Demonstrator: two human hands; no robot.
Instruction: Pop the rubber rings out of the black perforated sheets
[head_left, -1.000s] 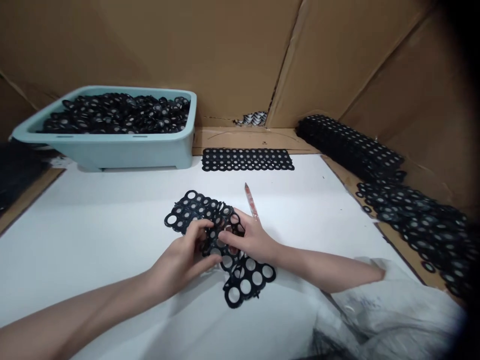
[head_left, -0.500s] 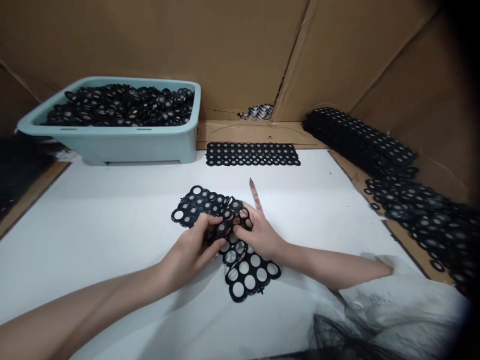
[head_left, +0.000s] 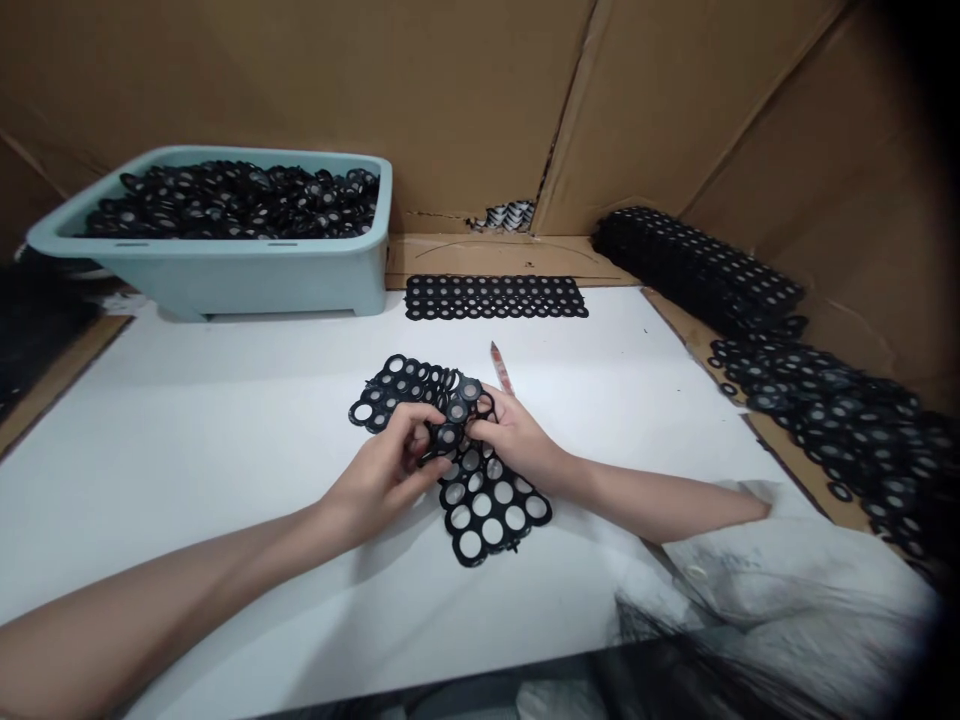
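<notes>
Both hands work on a black sheet of joined rings (head_left: 491,515), bent and twisted over the white tabletop (head_left: 247,420). Some rings near its left end have pale discs in their middles, while those at the lower right are open holes. My left hand (head_left: 390,465) is closed on discs at the sheet's folded middle, thumb below and fingers above. From the right, my right hand (head_left: 517,435) grips the same bent part, its thumb on top; the fingers behind are mostly hidden. Just beyond the right hand lies a pointed, reddish-handled tool (head_left: 501,368), its lower end hidden.
A light blue tub (head_left: 292,275) at the back left is heaped with black discs. One flat ring sheet (head_left: 495,298) lies at the back. Stacked sheets (head_left: 697,265) and a loose pile of ring pieces (head_left: 825,410) line the right side. Cardboard walls (head_left: 300,80) surround the table.
The view has shifted slightly, so everything sits a little higher and further left. My hands keep their hold on the sheet, whose folded middle has turned a little between the fingers.
</notes>
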